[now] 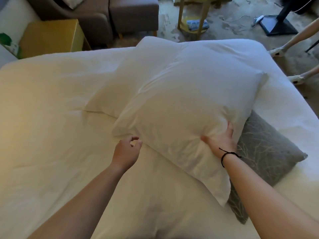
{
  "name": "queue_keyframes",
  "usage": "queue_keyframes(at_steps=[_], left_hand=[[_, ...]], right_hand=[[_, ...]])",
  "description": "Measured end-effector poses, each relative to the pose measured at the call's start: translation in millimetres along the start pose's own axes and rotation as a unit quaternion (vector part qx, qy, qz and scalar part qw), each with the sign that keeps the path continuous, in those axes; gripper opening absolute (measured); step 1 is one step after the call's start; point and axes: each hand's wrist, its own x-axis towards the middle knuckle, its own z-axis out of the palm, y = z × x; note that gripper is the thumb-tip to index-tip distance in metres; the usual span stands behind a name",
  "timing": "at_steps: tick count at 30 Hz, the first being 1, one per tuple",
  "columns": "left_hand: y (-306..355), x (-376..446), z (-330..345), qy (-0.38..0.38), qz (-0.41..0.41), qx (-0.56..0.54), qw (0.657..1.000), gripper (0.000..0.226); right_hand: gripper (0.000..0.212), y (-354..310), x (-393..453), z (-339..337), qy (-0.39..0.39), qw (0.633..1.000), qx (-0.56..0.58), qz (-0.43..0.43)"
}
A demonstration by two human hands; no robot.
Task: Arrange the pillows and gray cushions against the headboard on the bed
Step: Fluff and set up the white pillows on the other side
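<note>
White bedding is filling the frame as a person is leaning over the bed (pixel 43 118) to sort its pillows. At far left, a yellow box (pixel 51 37) is sitting on the floor beside a brown sofa (pixel 96 16). Moving right, the left hand (pixel 126 150) is hovering at the near corner of the top pillow (pixel 181 104), fingers loosely curled and gripping nothing, apparently just touching the fabric edge. That pillow is lying across a second pillow (pixel 124 78), which is showing behind it toward the far edge. The right hand (pixel 220 140), a black cord at its wrist, is pressing into the pillow's near side with thumb spread, bunching the cover; whether it is truly gripping is hard to tell. Further right, a gray cushion (pixel 264 152) is lying flat, partly under the pillow. At far right, another person's feet (pixel 278 51) are standing on the floor. No headboard is in view. The step in hand appears to be taking up the top pillow; the next move is calling for a firm two-handed hold, then a lift clear of the cushion.
</note>
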Motion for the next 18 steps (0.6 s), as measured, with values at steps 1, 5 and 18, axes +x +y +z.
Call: queue_keyframes(at_steps=[1, 5, 18], left_hand=[[3.3, 10.5, 1.0, 0.001, -0.001, -0.002, 1.000, 0.027], [16.6, 33.0, 9.2, -0.008, 0.000, -0.012, 1.000, 0.027], [69.7, 19.5, -1.6, 0.022, 0.179, 0.086, 0.980, 0.052]], right_hand=[[0.103, 1.0, 0.8, 3.1, 0.011, 1.000, 0.004, 0.010], [0.024, -7.8, -6.3, 14.6, 0.022, 0.999, -0.027, -0.020], [0.021, -51.3, -180.3, 51.8, -0.172, 0.931, -0.071, -0.313]])
